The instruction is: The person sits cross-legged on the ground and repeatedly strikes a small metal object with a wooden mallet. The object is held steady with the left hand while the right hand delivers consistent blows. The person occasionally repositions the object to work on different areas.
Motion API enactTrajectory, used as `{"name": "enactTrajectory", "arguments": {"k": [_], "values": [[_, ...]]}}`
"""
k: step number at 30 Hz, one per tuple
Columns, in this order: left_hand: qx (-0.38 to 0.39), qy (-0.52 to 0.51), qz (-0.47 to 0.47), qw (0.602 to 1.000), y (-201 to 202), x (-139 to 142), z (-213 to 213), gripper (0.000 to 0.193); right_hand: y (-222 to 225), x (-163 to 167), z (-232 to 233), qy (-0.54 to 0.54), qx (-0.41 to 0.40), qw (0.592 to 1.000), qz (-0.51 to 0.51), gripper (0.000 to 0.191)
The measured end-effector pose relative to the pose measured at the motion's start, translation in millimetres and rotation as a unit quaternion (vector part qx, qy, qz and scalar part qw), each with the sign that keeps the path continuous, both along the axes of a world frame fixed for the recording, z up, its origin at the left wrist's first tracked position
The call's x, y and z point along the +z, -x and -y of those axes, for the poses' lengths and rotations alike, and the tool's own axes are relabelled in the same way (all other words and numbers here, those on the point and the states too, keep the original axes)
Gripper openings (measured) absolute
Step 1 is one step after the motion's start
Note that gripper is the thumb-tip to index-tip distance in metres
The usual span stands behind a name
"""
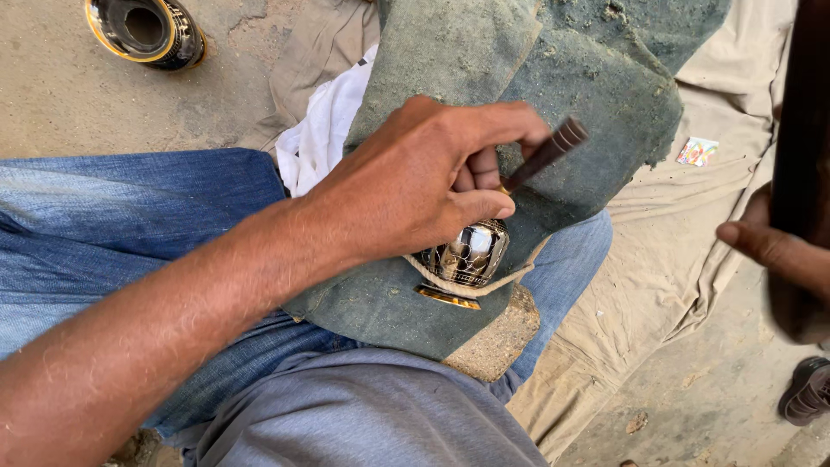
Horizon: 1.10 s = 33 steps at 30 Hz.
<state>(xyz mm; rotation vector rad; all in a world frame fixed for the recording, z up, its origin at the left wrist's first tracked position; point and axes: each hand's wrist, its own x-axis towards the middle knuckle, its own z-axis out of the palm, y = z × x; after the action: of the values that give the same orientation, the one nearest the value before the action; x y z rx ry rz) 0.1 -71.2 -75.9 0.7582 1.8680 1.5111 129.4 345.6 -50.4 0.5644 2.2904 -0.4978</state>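
Head view, left hand [424,186] closed around dark engraving tool [545,154], tip on shiny metal vase [467,255], right hand [778,251] gripping dark mallet [800,130].

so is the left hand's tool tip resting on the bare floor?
No. The left hand holds the dark tool down at the engraved metal vessel on the green cloth.

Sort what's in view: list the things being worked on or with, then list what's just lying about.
In use:
left hand gripping a dark tool
small engraved metal pot, tied by rope
green pad beneath
right hand holding a dark wooden piece

Lying about:
black-and-gold pot
white cloth
small coloured wrapper
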Motion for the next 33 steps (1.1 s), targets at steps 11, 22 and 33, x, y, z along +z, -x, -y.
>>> {"name": "enactTrajectory", "arguments": {"k": [11, 22, 33], "values": [[0.119, -0.017, 0.057, 0.991, -24, 1, 6, 0.035, 108, -18, 24, 0.011, 0.197, 0.98, -0.032, 0.052], [0.177, -0.022, 0.038, 0.983, -36, -11, 1, 0.031, 117, -16, 29, 0.021, 0.219, 0.975, -0.038, 0.051], [0.145, 0.011, 0.026, 0.989, -28, 0, -6, 0.035, 106, -25, 26, 0.046, 0.203, 0.977, -0.038, 0.049]]}}
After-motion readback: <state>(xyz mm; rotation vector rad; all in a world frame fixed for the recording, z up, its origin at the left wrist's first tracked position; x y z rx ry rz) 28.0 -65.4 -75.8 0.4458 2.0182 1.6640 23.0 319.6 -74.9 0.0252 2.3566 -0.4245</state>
